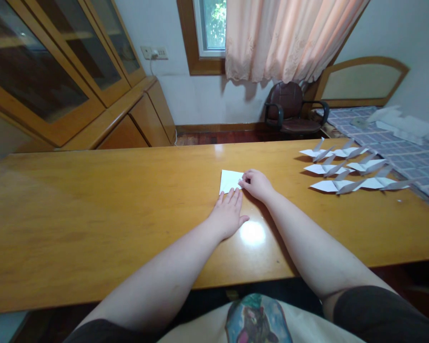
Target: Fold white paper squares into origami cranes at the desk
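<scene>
A small folded sheet of white paper (229, 180) lies flat on the wooden table (128, 214), in front of me. My left hand (229, 215) rests flat, fingers stretched out and thumb apart, with its fingertips on the paper's near edge. At the paper's right edge, my right hand (256, 185) has its fingers curled and pinches the corner. To the right stand several folded white paper cranes (331, 186) in rows, their wings and necks raised.
Beyond the table's far edge are a brown office chair (289, 107) and a bed with a checked cover (396, 138). A wooden cabinet (103, 114) with glass doors stands at the left. A pink curtain (271, 43) hangs beside the window.
</scene>
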Available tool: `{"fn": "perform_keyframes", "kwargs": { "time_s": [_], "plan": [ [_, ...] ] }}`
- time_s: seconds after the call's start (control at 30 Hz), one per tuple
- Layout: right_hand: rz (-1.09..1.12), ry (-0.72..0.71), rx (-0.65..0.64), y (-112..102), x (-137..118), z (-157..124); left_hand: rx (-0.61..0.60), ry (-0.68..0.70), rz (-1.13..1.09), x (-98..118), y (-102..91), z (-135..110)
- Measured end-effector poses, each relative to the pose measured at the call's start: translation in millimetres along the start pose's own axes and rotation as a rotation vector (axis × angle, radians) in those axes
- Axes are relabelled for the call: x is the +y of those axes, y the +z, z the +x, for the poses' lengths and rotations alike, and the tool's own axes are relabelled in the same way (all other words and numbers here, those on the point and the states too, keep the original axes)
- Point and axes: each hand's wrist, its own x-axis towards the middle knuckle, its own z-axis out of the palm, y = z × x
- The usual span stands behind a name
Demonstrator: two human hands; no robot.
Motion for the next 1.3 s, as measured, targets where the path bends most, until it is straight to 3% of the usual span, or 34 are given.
{"fn": "perform_keyframes", "kwargs": {
  "time_s": [0.2, 0.47, 0.6, 0.7, 1.0, 1.3],
  "plan": [
    [-0.011, -0.006, -0.003, 0, 0, 0, 0.005, 0.001, -0.022, 1, -4.0, 1],
    [-0.013, -0.011, -0.013, -2, -3, 0, 0.020, -0.198, -0.003, -22, -13.3, 0],
    [-0.014, -0.015, -0.012, -1, -3, 0, 0.041, -0.080, 0.034, -6, -13.8, -6],
    [-0.022, -0.018, -0.007, 0, -2, 0, -0.035, 0.028, 0.017, 7, -12.9, -8],
    [-0.102, -0.021, -0.028, -3, -6, 0, -0.061, -0.072, 0.059, 6, -3.2, -4],
    [-0.097, -0.001, -0.035, -2, -5, 0, -0.042, -0.123, 0.032, 2, -7.1, -4]
  ]
}}
